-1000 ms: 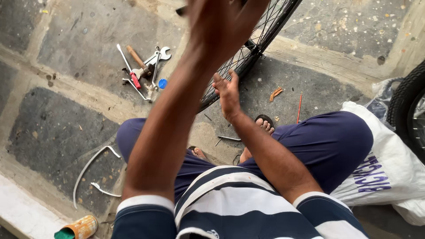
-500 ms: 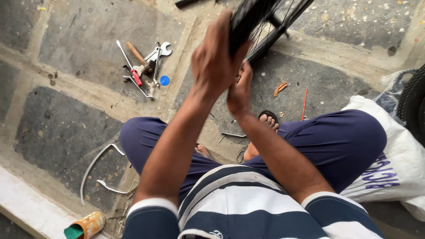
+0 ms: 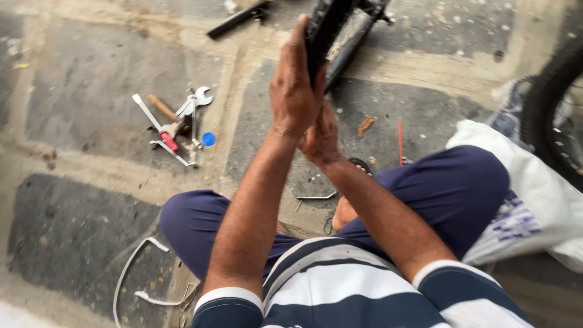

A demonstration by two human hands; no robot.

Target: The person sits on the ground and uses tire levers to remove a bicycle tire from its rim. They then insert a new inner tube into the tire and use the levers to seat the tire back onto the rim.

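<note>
I sit cross-legged on a stone floor in dark blue trousers and a striped shirt. My left hand (image 3: 294, 88) is raised in front of me, palm against the black tyre of a bicycle wheel (image 3: 333, 27), fingers wrapped on its edge. My right hand (image 3: 322, 136) sits just below and behind the left one, pressed close to the same wheel; its fingers are mostly hidden, so its grip cannot be made out.
A heap of hand tools (image 3: 176, 124), spanners and a red-handled one, lies at the left beside a small blue cap (image 3: 208, 139). A white bag (image 3: 534, 200) and another tyre (image 3: 549, 109) are at the right. A bent white strip (image 3: 130, 273) lies at lower left.
The wheel has come closer and lower in view. My left hand dropped from the top edge onto the tyre, and my right hand rose from near my foot to meet it.
</note>
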